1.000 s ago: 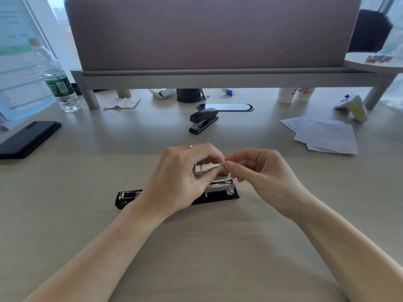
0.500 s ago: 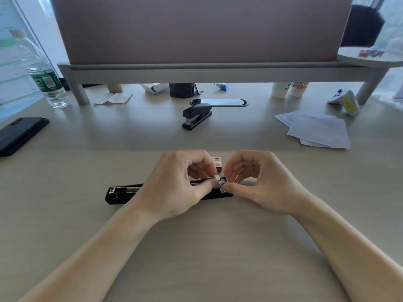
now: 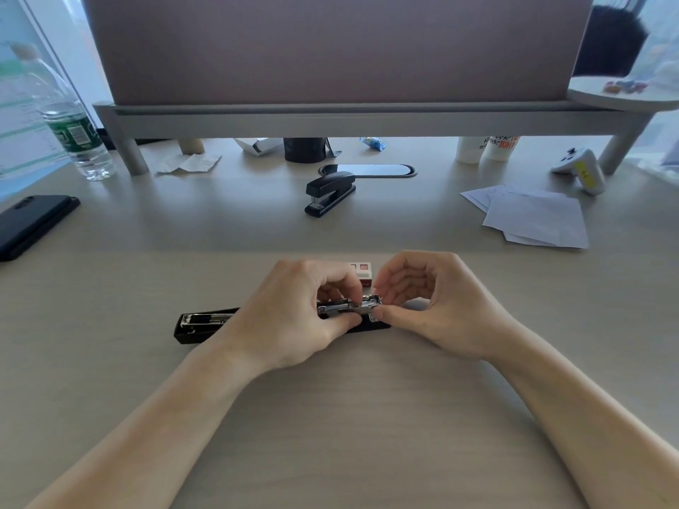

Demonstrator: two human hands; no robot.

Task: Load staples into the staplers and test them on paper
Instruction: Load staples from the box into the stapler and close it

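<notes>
Mid-desk, loading: L hand (image 3: 294, 317) pinched silver staple strip (image 3: 336, 307) into open black stapler (image 3: 205, 324), R hand (image 3: 437, 306) pinched its tip; next prob. needed strip seated flat.

- The left forearm (image 3: 165, 416) and right forearm (image 3: 573, 420) are reaching in from the lower corners, converging toward the middle.
- The left hand (image 3: 294, 314) is lying knuckles-up, its thumb and forefinger pinching the metal rail of the open stapler (image 3: 205, 325).
- The right hand (image 3: 437, 306) is turning its palm inward with the fingers curled, its thumb tip pressing on the rail's right end and the forefinger tip just above.
- The two thumb tips are almost meeting.
</notes>
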